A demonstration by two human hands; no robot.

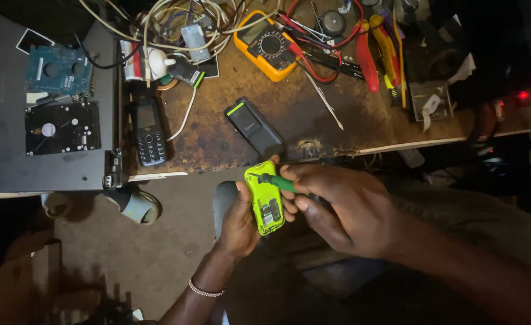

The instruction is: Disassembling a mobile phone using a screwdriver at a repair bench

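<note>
Your left hand (pixel 238 219) grips the green phone shell (pixel 264 197) upright — your right hand (pixel 332 204), just beside, grasps the screwdriver (pixel 277 182), tip on its top.

Workbench (pixel 229 141): stained brown top before you.
Multimeter (pixel 266 45): yellow, at your far edge, red probe leads trailing right.
Black keypad phone (pixel 149 130): lies face up, left of centre.
Dark phone cover (pixel 255 127): green-striped, near the front edge.
Hard drives (pixel 62 127): two, bare, on your grey panel at left.
Pliers (pixel 366 57): red-handled, upper right.
</note>
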